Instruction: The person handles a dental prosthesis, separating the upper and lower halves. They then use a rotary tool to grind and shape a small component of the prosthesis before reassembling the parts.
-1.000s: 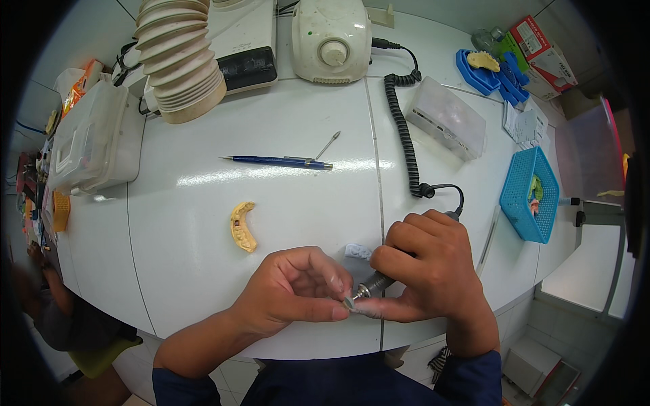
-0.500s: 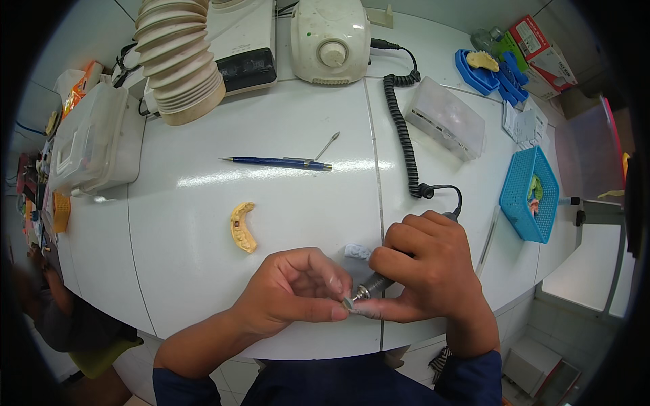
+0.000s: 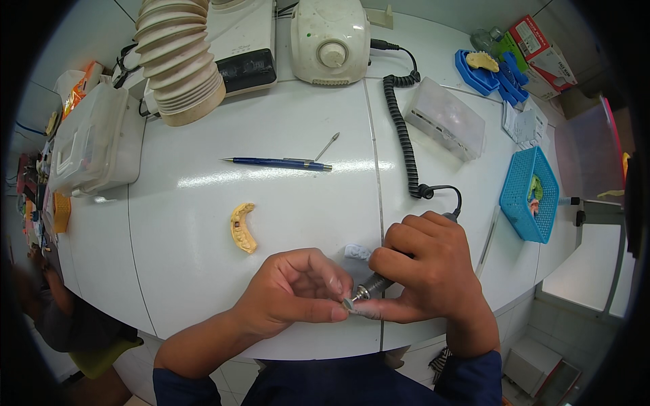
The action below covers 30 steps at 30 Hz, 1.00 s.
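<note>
My right hand (image 3: 431, 271) is wrapped round a dark rotary handpiece (image 3: 374, 285), its metal nose pointing left. A small greenish-grey grinding wheel (image 3: 348, 304) sits at the tip, between the two hands. My left hand (image 3: 288, 292) is closed, thumb and fingers pinched right at the wheel; whatever it holds there is too small and hidden to make out. The thumbs almost meet below the wheel. Just beyond the handpiece lies a pale bluish-white moulded piece (image 3: 357, 252), partly covered by the right hand. A curved yellow dental cast (image 3: 242, 229) rests farther left on the white table (image 3: 189, 271).
A blue mechanical pencil (image 3: 277, 162) and a small bur (image 3: 328, 145) lie mid-table. A coiled cord (image 3: 402, 135) runs from a control box (image 3: 330, 44) to the handpiece. Around stand a ribbed hose (image 3: 177, 64), clear boxes (image 3: 447, 118) and a blue basket (image 3: 530, 196). Another person sits far left.
</note>
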Each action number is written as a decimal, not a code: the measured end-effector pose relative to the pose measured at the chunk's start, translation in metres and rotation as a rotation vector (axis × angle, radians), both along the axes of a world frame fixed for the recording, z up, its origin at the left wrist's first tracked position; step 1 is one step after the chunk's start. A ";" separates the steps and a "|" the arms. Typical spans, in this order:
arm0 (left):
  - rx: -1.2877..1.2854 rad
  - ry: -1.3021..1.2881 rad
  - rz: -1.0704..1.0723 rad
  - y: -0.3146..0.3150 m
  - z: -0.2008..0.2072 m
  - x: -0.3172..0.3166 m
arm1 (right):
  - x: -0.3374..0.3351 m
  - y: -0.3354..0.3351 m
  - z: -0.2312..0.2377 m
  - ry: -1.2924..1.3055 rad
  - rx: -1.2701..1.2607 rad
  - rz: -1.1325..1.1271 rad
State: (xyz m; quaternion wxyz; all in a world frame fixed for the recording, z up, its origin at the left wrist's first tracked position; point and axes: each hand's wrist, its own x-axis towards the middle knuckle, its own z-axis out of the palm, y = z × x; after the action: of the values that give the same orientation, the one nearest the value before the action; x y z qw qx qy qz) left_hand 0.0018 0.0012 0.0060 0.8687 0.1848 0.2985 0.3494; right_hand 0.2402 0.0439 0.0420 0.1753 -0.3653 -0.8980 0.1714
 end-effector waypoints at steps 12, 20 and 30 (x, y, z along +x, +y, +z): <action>-0.004 0.001 -0.002 0.000 0.001 0.001 | 0.001 0.000 0.000 -0.008 -0.005 0.005; 0.003 -0.004 -0.001 0.000 -0.001 0.001 | 0.001 0.000 -0.001 0.001 0.004 -0.002; 0.018 -0.028 0.009 -0.001 -0.002 0.001 | 0.001 0.000 -0.001 0.007 0.014 0.002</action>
State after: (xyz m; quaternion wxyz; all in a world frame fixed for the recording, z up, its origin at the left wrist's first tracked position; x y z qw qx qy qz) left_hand 0.0029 -0.0003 0.0036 0.8695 0.1863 0.2838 0.3587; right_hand 0.2411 0.0438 0.0411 0.1806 -0.3626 -0.8990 0.1665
